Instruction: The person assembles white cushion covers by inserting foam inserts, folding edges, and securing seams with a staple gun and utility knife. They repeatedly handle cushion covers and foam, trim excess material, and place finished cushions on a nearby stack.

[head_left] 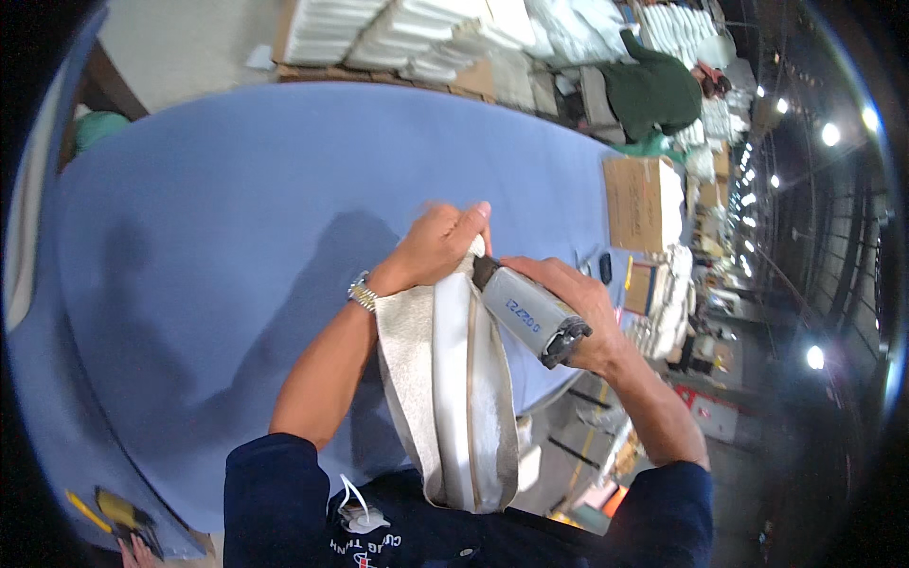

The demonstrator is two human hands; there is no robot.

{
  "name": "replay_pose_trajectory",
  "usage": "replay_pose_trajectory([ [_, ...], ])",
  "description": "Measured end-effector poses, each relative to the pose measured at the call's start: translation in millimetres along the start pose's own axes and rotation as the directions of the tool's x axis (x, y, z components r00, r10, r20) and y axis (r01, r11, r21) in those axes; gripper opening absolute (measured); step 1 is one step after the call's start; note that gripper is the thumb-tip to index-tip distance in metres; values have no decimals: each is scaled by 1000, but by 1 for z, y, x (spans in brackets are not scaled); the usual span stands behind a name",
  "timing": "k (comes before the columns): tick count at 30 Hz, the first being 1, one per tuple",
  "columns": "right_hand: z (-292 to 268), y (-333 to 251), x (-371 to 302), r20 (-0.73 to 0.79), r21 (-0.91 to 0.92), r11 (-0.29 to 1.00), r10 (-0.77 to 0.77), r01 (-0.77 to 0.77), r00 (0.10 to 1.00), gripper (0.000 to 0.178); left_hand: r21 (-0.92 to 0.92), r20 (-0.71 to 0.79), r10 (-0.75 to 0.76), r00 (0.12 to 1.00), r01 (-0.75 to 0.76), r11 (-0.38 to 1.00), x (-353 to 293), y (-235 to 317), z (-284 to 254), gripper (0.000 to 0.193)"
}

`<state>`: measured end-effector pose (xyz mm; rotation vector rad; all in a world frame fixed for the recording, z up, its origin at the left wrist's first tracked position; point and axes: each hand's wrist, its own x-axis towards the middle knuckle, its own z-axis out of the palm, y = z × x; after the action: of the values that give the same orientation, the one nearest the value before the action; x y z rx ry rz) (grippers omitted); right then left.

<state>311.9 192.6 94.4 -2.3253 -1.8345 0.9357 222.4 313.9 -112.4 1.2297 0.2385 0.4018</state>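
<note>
Tool (pixel 528 312) at end of fabric (pixel 405 350), wide table (pixel 237 170) beyond

In your right hand (pixel 576 308) you hold a grey tool (pixel 530 308) marked with a blue number (pixel 523 316); your dark shirt (pixel 511 541) bears white lettering (pixel 365 545), upside down; the cardboard box (pixel 634 203) carries print too small to read

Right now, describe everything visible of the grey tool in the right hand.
The grey tool has a boxy, metal-looking body with blue marking, a dark nose and a dark, notched rear end. Gripped by the right hand, it slants nose-first toward the left hand and cream fabric; nose contact is unclear.
</note>
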Motion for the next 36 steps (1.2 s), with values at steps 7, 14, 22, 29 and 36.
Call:
replay_pose_trajectory([
  [7,77,59,-78,-468,77,995,-24,68,884,62,110,-129,-173,976,187,976,-45,51,-23,67],
  [14,240,202,-146,-586,5,967,209,-255,782,61,418,-613,-163,773,492,763,-124,73,-20,66],
  [22,234,120,-165,-667,481,852,203,207,717,40,584,-643,254,722,248,773,-216,199,110,54],
  [29,24,28,-181,-938,210,654,-75,726,339,33,910,-320,635,703,43,412,-259,231,254,57],
  [36,68,-30,-121,-778,614,84,-100,785,620,39,918,-341,705,622,58,392,-276,184,304,59],
])
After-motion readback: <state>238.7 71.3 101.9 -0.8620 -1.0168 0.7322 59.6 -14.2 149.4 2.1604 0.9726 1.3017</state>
